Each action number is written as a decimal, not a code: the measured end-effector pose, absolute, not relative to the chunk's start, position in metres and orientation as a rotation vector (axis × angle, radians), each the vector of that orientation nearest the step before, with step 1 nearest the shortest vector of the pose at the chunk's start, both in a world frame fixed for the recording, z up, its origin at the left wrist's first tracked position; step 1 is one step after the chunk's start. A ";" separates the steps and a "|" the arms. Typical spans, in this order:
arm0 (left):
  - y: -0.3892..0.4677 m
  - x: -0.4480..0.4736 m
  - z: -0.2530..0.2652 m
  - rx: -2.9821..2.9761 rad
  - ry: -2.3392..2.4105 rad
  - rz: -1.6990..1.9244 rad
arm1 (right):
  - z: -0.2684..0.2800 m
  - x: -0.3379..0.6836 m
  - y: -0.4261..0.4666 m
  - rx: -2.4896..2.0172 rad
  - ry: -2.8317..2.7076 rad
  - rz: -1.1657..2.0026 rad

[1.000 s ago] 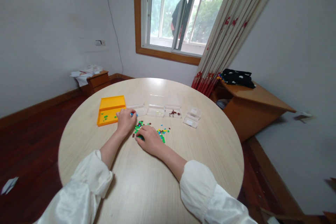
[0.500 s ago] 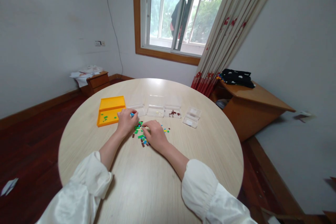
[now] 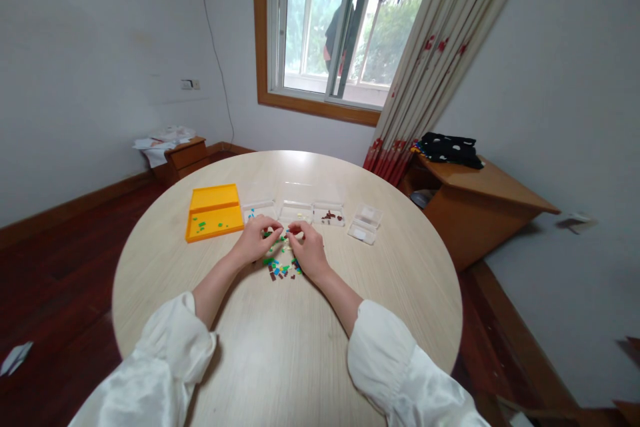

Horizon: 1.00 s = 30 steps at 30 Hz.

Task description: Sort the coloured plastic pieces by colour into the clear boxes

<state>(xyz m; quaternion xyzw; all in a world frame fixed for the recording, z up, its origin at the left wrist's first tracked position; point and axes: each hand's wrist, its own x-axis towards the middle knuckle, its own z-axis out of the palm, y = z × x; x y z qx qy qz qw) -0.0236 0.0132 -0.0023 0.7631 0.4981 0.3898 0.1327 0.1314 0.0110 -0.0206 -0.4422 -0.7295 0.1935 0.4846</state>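
Note:
Small coloured building bricks (image 3: 277, 271) in green, blue, brown, yellow and white lie in a loose pile on the round table (image 3: 280, 347). Over the far part of the pile, my left hand (image 3: 256, 240) has its thumb and fingers drawn together in a pinch; what is between them is too small to make out. My right hand (image 3: 310, 252) faces it closely from the right, likewise pinched, its fingertips hiding whatever they hold. Just behind my left hand, a clear box (image 3: 274, 214) contains a few blue bricks (image 3: 252, 213).
An open yellow box (image 3: 215, 197) with several green bricks stands at the left. Behind my right hand are a clear box (image 3: 297, 205) and another holding brown bricks (image 3: 330, 215). A smaller clear box (image 3: 363, 233) sits farther right.
My left hand has left the clear box, where blue bricks now show, and moved right towards my right hand. My right hand has shifted slightly right; the pile has spread.

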 end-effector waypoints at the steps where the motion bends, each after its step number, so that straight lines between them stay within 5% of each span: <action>1: 0.013 -0.023 -0.003 2.229 1.422 1.132 | -0.021 0.131 0.011 -1.077 -1.770 0.480; 30: 0.023 -0.030 -0.014 2.272 1.452 1.192 | -0.020 0.134 0.014 -1.028 -1.709 0.557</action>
